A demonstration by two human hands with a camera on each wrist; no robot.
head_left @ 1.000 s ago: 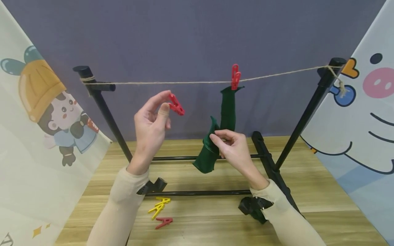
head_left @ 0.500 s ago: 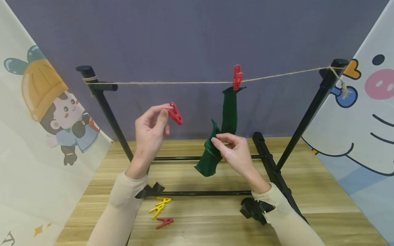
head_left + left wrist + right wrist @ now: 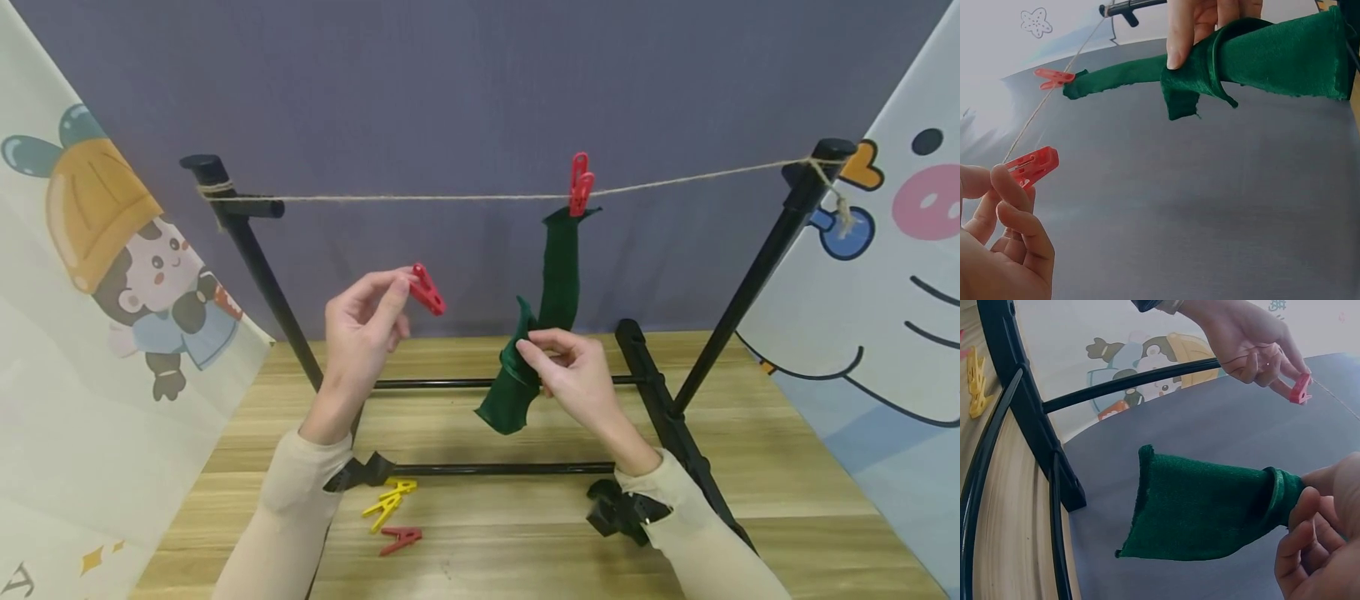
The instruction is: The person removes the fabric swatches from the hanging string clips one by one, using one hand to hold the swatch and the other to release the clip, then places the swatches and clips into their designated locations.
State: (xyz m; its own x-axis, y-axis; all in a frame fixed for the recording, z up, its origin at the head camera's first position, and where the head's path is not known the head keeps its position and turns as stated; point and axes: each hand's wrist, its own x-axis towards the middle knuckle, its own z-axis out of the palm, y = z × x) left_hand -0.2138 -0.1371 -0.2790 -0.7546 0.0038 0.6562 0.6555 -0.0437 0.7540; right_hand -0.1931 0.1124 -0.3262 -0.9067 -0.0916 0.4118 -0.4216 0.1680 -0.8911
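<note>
My left hand (image 3: pixel 362 333) pinches a red clothespin (image 3: pixel 428 292) between thumb and forefinger, below the twine line (image 3: pixel 420 198). A second red clothespin (image 3: pixel 581 190) grips the upper end of a long green cloth (image 3: pixel 561 271) on that line. Lower down, the cloth is bunched with a band wrapped round it, and my right hand (image 3: pixel 573 371) pinches it there. In the right wrist view, the lower part of the green cloth (image 3: pixel 1200 509) flares out to a wide, frayed end. The left wrist view shows the held clothespin (image 3: pixel 1034 165) apart from the cloth.
Black posts (image 3: pixel 262 275) with crossbars carry the twine. Yellow clothespins (image 3: pixel 386 508) and another red clothespin (image 3: pixel 401 540) lie on the wooden table (image 3: pixel 480 550) near the front bar. A grey-blue backdrop (image 3: pixel 420 92) stands behind, with printed cartoon sheets at both sides.
My left hand has come down away from the line with the red clothespin. My right hand has shifted slightly down with the pinched cloth.
</note>
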